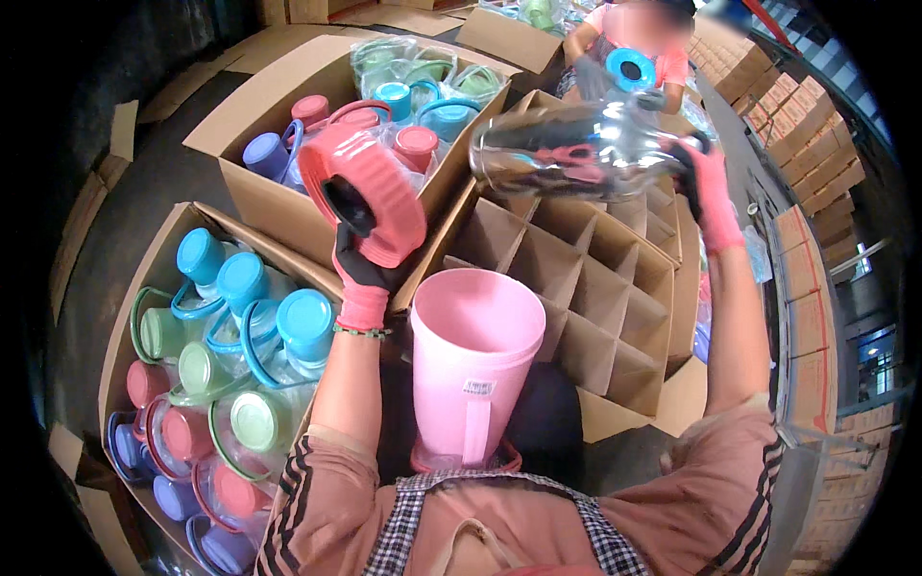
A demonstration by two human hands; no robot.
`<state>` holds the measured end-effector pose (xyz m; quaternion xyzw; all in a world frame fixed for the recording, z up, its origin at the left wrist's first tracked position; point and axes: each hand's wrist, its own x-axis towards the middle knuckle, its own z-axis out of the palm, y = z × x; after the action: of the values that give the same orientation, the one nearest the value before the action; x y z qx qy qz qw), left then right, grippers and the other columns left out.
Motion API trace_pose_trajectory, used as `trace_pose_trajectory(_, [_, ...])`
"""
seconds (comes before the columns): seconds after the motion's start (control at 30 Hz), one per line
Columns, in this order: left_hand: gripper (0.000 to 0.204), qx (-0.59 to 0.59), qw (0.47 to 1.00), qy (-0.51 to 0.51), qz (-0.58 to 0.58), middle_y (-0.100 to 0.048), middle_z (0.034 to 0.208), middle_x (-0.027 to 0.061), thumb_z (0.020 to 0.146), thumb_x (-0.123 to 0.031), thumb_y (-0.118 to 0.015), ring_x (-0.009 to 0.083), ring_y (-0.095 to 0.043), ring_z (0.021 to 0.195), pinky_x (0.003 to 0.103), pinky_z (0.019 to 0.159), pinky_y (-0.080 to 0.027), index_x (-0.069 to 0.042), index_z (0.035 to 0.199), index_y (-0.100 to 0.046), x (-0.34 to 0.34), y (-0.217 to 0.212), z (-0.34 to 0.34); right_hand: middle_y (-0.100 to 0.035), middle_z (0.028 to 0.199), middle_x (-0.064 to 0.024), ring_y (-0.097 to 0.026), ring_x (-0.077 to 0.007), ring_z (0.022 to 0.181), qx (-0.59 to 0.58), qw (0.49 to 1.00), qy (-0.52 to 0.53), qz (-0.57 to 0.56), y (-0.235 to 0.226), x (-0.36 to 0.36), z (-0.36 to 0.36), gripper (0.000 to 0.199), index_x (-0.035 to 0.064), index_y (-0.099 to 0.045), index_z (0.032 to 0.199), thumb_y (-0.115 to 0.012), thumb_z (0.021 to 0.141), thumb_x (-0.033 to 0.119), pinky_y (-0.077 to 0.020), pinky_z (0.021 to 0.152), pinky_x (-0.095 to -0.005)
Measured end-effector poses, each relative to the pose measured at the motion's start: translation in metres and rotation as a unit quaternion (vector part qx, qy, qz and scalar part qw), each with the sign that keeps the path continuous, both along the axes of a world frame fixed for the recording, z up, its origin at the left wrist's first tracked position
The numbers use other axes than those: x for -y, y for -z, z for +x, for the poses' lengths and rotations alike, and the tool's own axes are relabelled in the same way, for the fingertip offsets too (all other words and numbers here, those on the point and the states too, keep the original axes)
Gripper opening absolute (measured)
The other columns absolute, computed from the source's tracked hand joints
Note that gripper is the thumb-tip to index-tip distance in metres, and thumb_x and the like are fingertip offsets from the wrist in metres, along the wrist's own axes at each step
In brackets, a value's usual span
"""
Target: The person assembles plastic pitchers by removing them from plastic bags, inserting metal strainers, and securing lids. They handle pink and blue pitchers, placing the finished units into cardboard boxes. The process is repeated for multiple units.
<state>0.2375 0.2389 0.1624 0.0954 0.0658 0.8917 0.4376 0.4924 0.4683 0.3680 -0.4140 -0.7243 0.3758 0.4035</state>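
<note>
Divided carton (595, 288): brown cardboard with a grid of empty cells, straight ahead of the person; its far end is hidden behind the bag.
Left carton (144, 288): open box at the person's left, packed with clear jugs capped in blue, green, pink and purple; its lower end is cut off by the dark rim.
Far carton (259, 182): more capped jugs, some in clear bags, partly hidden by the lid.
Stacked boxes (816, 144): brown cartons along the right edge, bent by the lens.
Pink jug (473, 365): upright at the person's lap, mouth open, a small pale label on its front too small to make out; base hidden by clothing.
Clear bag (567, 149): shiny plastic held up over the divided carton, contents hard to tell.
Pink lid (370, 192): ribbed, round, tilted, above the left carton's corner.
Left hand (363, 278): gloved, grip clamped on the pink lid.
Right hand (706, 187): gloved, grip closed on the clear bag's end.
</note>
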Motion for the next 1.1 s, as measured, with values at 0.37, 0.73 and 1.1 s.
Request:
trace_pose_trajectory(0.37, [0.037, -0.204, 0.962, 0.028, 0.176, -0.036, 0.117, 0.0153, 0.087, -0.030, -0.035, 0.0328, -0.037, 0.104, 0.049, 0.088, -0.030, -0.007, 0.115, -0.036, -0.017, -0.065, 0.014, -0.053, 0.100, -0.0061, -0.053, -0.0150, 0.082, -0.284, 0.923, -0.229, -0.122, 0.128, 0.123, 0.001, 0.048, 0.0061, -0.045, 0.113, -0.064, 0.069, 0.010, -0.0445, 0.071, -0.0267])
trace_pose_trajectory(0.73, [0.034, -0.404, 0.906, -0.103, -0.077, -0.051, 0.093, 0.0144, 0.086, -0.029, -0.041, 0.0299, -0.050, 0.081, 0.041, 0.077, -0.041, -0.002, 0.106, -0.046, 0.021, -0.043, 0.014, -0.051, 0.106, 0.0001, -0.053, -0.0122, 0.082, -0.375, 0.813, -0.234, -0.378, 0.179, 0.114, -0.024, 0.054, 0.0099, -0.038, 0.118, -0.056, 0.077, 0.041, -0.0455, 0.066, -0.0244])
trace_pose_trajectory(1.1, [0.037, -0.379, 0.919, 0.108, 0.004, -0.052, 0.098, 0.0171, 0.083, -0.017, -0.049, 0.0235, -0.053, 0.083, 0.031, 0.068, -0.047, 0.001, 0.114, -0.040, 0.053, 0.033, 0.011, -0.056, 0.099, -0.0074, -0.050, -0.0147, 0.094, 0.300, 0.884, -0.352, -0.073, 0.093, 0.129, -0.017, 0.058, 0.0040, -0.051, 0.109, -0.073, 0.061, 0.026, -0.0390, 0.082, -0.0275])
